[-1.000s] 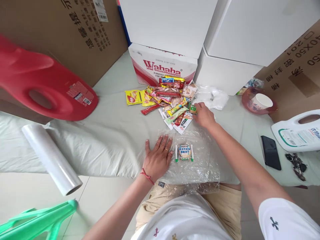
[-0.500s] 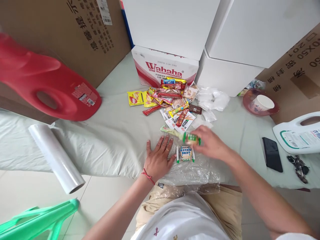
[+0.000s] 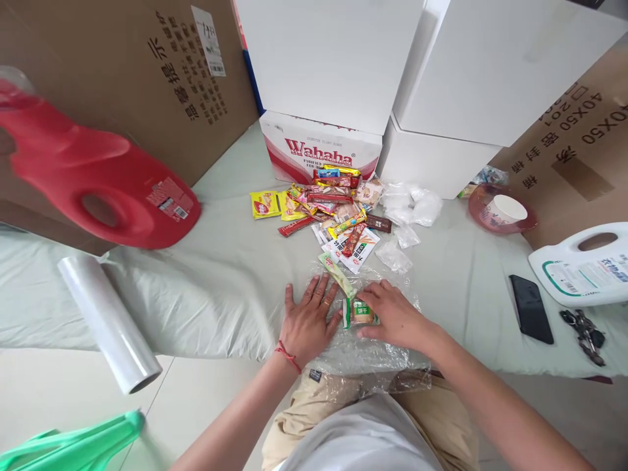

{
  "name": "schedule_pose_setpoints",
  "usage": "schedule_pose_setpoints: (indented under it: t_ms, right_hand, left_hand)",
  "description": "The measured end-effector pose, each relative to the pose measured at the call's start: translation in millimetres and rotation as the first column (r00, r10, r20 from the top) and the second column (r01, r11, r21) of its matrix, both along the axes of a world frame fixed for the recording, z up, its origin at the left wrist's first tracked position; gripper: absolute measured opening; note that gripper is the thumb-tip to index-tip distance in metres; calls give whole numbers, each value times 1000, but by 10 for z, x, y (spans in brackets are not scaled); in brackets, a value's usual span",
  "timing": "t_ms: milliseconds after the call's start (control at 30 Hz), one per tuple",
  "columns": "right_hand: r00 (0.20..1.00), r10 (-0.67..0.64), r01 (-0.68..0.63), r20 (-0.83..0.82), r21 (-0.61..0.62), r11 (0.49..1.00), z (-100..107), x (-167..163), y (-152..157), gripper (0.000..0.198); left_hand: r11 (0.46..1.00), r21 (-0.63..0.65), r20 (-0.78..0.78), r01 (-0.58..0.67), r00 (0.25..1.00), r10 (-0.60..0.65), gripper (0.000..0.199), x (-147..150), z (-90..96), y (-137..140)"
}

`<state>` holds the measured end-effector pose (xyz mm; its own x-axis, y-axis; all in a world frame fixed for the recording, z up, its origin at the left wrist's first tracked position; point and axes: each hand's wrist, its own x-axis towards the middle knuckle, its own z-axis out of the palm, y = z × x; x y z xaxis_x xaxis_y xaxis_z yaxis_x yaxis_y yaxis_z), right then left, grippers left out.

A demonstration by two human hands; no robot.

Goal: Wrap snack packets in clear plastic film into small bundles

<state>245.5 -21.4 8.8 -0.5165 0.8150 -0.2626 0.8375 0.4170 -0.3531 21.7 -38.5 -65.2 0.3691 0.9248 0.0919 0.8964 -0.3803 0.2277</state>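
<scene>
Right hand [image 3: 396,316], grip unclear, seems placing the small green-labelled plastic packet [image 3: 362,310]; left hand [image 3: 309,320] spreads wide. Next probably needs gentle withdrawal.

Snack packets [image 3: 330,198], probably over dozen (some overlapping); two jugs [image 3: 127,190], one phone [image 3: 531,307], one cup [image 3: 510,208], one roll [image 3: 110,327].

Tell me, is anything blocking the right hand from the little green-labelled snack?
Nothing visible: the right hand is at the green-labelled snack. The pale green packet lies beyond the snack, not between them.
</scene>
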Motion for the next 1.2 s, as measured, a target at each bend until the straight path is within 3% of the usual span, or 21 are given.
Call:
schedule_pose_setpoints:
  t_ms: [200, 267, 400, 533, 667, 800, 900, 1067, 1133, 1200]
  right_hand:
    - [969, -243, 232, 47, 171, 958, -33, -357, 299, 67]
    - [969, -224, 205, 102, 168, 964, -86, -493, 406, 62]
    - [977, -160, 137, 142, 161, 977, -110, -543, 462, 29]
    - [980, -199, 191, -7, 320, 928, 58, -276, 536, 28]
    - [950, -273, 311, -150, 487, 816, 254, 153, 978, 34]
    - [871, -432, 491, -235, 460, 740, 257, 566, 1355, 53]
    - [846, -512, 529, -146, 345, 776, 78, 716, 1275, 46]
    - [860, -493, 463, 131, 204, 862, -308, 732, 863, 51]
    - [859, -495, 465, 130, 205, 861, -353, 751, 802, 37]
    - [852, -521, 490, 45, 281, 825, -309, 799, 839, 29]
  left_hand:
    - [1000, 7, 21, 8, 1000, -8, 56, 2, -6, 2]
    - [1000, 13, 24, 14, 1000, -14, 54, 5, -11, 3]
    - [1000, 10, 37, 17, 999, -17, 54, 5, -15, 2]
    - [1000, 12, 47, 11, 999, -11, 56, 1, -14, -2]
    - [1000, 1, 47, 5, 999, -6, 56, -5, -16, -2]
    - [1000, -2, 45, -2, 999, 2, 56, -7, -29, -2]
    - [1000, -1, 52, 1, 999, -1, 56, -7, -41, -4]
    - [1000, -7, 55, -8, 998, 8, 57, -7, -42, -2]
    - [1000, -15, 56, -7, 998, 8, 57, -6, -36, -1]
    - [1000, -22, 57, -5, 998, 6, 57, -3, -28, -2]
